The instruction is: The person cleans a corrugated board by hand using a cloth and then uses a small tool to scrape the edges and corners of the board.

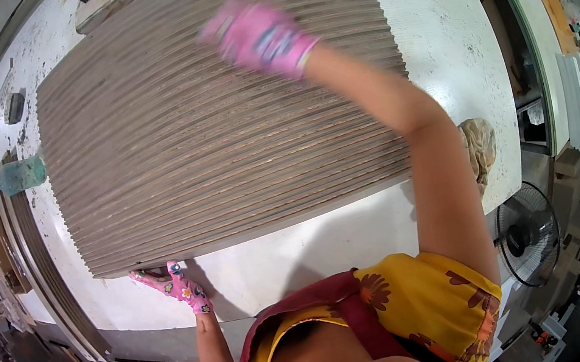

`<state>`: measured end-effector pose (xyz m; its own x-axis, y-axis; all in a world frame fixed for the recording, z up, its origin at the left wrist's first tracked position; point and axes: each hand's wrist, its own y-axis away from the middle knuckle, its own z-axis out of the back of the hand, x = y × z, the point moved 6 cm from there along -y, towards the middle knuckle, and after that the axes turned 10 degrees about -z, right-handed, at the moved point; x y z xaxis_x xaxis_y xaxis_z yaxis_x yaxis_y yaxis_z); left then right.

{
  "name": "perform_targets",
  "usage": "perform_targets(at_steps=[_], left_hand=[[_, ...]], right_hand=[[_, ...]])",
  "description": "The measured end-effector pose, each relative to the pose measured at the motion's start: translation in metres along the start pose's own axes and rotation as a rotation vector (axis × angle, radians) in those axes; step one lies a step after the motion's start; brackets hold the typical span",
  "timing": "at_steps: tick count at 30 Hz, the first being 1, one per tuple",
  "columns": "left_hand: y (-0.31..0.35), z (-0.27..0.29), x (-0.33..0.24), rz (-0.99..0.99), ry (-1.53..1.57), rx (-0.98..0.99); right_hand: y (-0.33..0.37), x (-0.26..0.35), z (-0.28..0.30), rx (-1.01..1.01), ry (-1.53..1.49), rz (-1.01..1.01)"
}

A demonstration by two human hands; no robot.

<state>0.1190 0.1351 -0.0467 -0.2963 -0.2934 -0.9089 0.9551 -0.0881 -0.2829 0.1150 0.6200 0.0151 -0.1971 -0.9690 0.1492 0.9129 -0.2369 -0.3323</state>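
Observation:
A wide grey-brown ribbed panel (219, 124), or a set of ribbed strips lying side by side, covers much of the white table (440, 25). My left hand (179, 285), in a pink flowered glove, is at the near left edge of the panel. Its fingers stretch along that edge, with the thumb apart. My right hand (262, 38), also gloved in pink, is over the far middle part of the ribs, arm reaching forward. Motion smears its fingers, so I cannot see whether anything is in them.
A clear bottle with a green cap (20, 175) lies left of the panel, near a small dark block (15, 108). Long strips (42, 261) run along the table's left side. A crumpled beige cloth (480, 149) rests at the right. A black fan (527, 234) stands beyond the right edge.

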Motion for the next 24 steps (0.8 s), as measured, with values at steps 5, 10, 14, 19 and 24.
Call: perform_targets(at_steps=[5, 10, 14, 19, 24], left_hand=[[-0.001, -0.007, -0.007, -0.038, -0.083, 0.024], [0.002, 0.005, 0.004, -0.003, -0.127, 0.028], [-0.002, 0.006, 0.002, -0.033, -0.197, 0.073], [-0.004, 0.000, 0.000, -0.042, -0.189, 0.067], [0.004, 0.005, 0.007, 0.045, -0.083, 0.045]], right_hand=[[0.061, -0.264, 0.080, -0.020, 0.467, -0.929], [0.022, -0.125, 0.074, -0.223, 0.208, -0.504], [0.006, 0.081, -0.032, 0.595, -1.832, -0.373], [-0.053, 0.155, -0.024, 0.228, -0.342, 0.132], [-0.079, -0.051, -0.022, -0.073, -0.116, -0.226]])
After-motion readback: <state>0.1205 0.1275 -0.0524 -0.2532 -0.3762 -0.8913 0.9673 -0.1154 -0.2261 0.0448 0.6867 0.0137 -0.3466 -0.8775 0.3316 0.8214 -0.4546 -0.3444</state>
